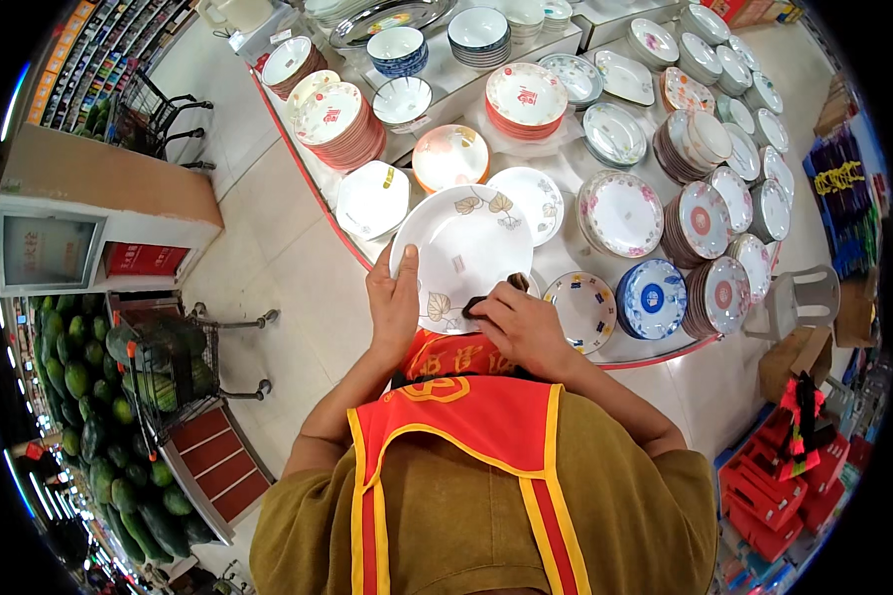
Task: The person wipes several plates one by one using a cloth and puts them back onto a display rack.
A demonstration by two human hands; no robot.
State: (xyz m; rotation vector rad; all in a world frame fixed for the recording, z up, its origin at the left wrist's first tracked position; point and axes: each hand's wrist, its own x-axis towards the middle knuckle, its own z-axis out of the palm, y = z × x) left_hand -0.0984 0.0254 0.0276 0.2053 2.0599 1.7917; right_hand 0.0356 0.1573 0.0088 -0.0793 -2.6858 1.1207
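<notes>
My left hand (396, 301) grips the left rim of a large white plate (458, 238) with its thumb on top. Brown leaf patterns decorate the plate, and a small printed mark sits near its middle. In my right hand (525, 327) is a bunched dark cloth (480, 306), pressed against the plate's lower right area. The plate is raised in front of my red apron (461, 409), tilted toward me. Behind it, partly covered, lies a white plate with a similar leaf pattern (539, 204). Beside that stands an orange-rimmed bowl (450, 155).
A display table (644, 355) with a red edge carries several stacks of plates and bowls. Close to my right hand are a plate with blue and yellow motifs (582, 309) and a blue plate stack (651, 297). A shopping cart (171, 364) and watermelons (104, 446) stand left; a grey chair (796, 297), right.
</notes>
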